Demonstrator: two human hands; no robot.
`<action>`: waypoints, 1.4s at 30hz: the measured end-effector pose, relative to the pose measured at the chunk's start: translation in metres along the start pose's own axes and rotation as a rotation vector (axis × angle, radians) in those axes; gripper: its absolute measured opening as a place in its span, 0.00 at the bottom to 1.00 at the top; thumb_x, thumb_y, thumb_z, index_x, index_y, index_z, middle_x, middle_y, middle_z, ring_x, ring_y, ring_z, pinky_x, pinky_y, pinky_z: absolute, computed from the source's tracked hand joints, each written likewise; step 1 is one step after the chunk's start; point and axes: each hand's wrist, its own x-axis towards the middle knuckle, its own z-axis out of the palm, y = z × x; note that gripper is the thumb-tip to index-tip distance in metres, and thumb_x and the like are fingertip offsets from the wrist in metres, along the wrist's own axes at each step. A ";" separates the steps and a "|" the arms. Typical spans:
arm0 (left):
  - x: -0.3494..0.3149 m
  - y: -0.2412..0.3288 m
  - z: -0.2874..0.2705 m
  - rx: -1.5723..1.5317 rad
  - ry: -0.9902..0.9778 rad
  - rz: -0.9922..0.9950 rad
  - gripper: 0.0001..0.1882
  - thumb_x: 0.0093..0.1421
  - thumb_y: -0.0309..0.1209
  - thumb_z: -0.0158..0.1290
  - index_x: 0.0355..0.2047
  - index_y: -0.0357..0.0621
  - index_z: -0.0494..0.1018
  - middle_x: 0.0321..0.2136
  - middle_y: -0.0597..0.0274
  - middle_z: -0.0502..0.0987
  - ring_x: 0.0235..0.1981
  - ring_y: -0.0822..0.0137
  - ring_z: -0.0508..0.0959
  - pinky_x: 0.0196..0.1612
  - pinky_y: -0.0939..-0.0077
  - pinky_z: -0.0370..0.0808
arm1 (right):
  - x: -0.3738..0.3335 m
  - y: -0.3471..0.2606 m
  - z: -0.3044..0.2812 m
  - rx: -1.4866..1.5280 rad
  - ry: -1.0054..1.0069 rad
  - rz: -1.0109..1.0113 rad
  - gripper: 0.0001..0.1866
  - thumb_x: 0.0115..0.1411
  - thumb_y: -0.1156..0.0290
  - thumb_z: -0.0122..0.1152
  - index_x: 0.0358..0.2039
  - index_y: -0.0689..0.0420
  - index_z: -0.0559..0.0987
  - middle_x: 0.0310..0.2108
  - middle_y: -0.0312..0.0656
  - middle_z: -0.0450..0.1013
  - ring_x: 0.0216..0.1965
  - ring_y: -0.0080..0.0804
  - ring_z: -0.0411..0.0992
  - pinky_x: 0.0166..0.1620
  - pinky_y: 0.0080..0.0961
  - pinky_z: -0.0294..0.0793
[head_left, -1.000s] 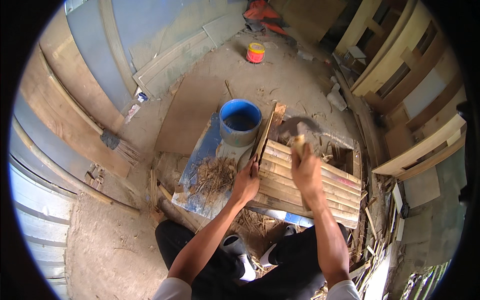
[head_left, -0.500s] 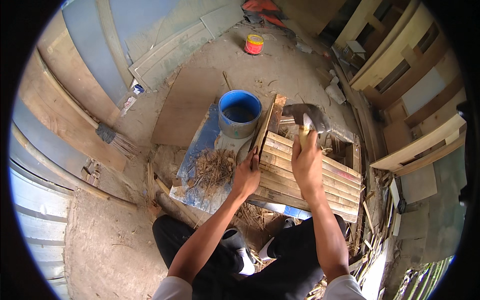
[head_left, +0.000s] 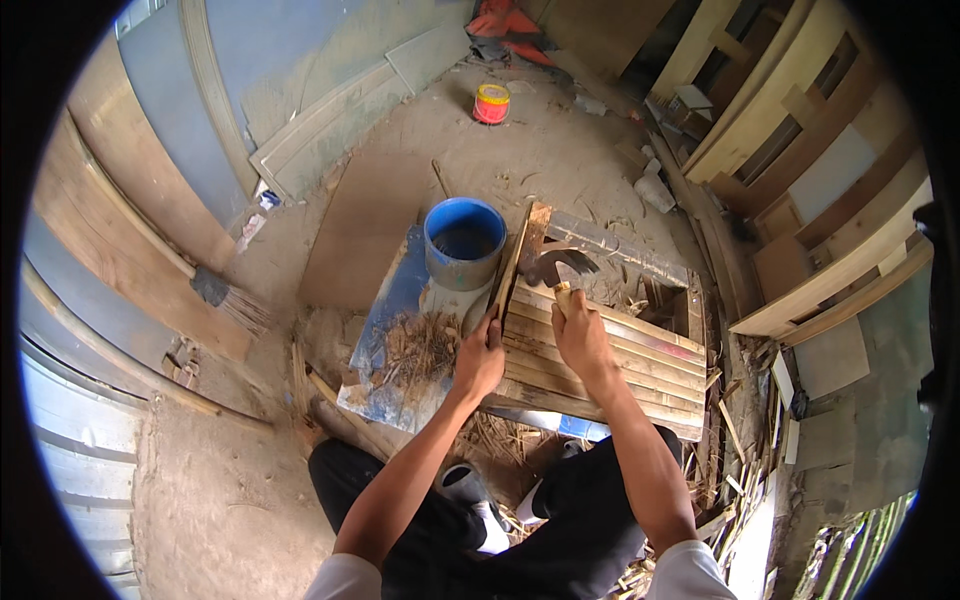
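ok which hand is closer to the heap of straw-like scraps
Left. The left hand is just right of the heap of straw-like scraps, at the left edge of the slatted wood; the right hand is farther right, over it, gripping the hammer.

My hammer (head_left: 562,268) has a dark grey head and a pale yellow handle. The slats (head_left: 610,378) before me are tan and honey-coloured, striped with darker brown lines, with a reddish-pink stain along one. My bucket (head_left: 468,268) is bright blue inside and dull grey outside. The surface (head_left: 398,288) is blue, blotched with white and grey, under brown straw (head_left: 418,350). I wear black trousers (head_left: 560,540) and white sleeves (head_left: 345,578). Beyond, I see a red pail (head_left: 491,108) rimmed in yellow.
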 end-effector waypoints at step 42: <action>-0.011 -0.002 0.007 -0.284 0.507 0.155 0.33 0.71 0.50 0.25 0.51 0.30 0.67 0.50 0.40 0.73 0.53 0.47 0.72 0.56 0.60 0.66 | -0.068 -0.002 -0.017 0.187 -0.148 -0.073 0.18 0.64 0.62 0.53 0.45 0.65 0.66 0.20 0.63 0.72 0.24 0.65 0.73 0.26 0.52 0.73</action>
